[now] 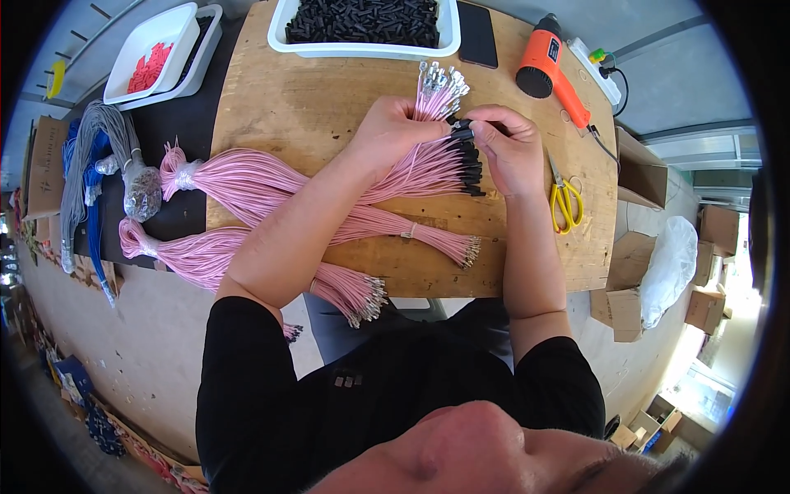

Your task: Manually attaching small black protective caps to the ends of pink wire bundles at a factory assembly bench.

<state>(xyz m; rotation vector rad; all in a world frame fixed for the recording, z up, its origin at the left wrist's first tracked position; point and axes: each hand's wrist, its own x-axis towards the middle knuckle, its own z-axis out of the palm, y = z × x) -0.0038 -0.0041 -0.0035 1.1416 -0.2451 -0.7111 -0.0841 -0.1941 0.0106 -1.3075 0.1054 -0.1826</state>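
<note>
My left hand (387,136) is closed at the far end of a bundle of thin pink wires (420,174), pinching one near its tip. Bare metal terminals (441,89) fan out just beyond its fingers. With thumb and forefinger my right hand (512,155) grips a small black sleeve (462,132), which meets the wire tip between both hands. Whether the sleeve sits on the terminal is hidden by the fingers. Several wire ends below carry black sleeves (471,169). Two more pink wire bundles, one nearer (350,290) and one in the middle (428,235), end in bare terminals.
A white tray (370,51) of black sleeves stands at the back beside a dark phone (478,34). To the right lie an orange heat gun (545,66), a power strip (594,70) and yellow scissors (566,202). Grey wires (90,156) and a tray (123,97) with red pieces are left.
</note>
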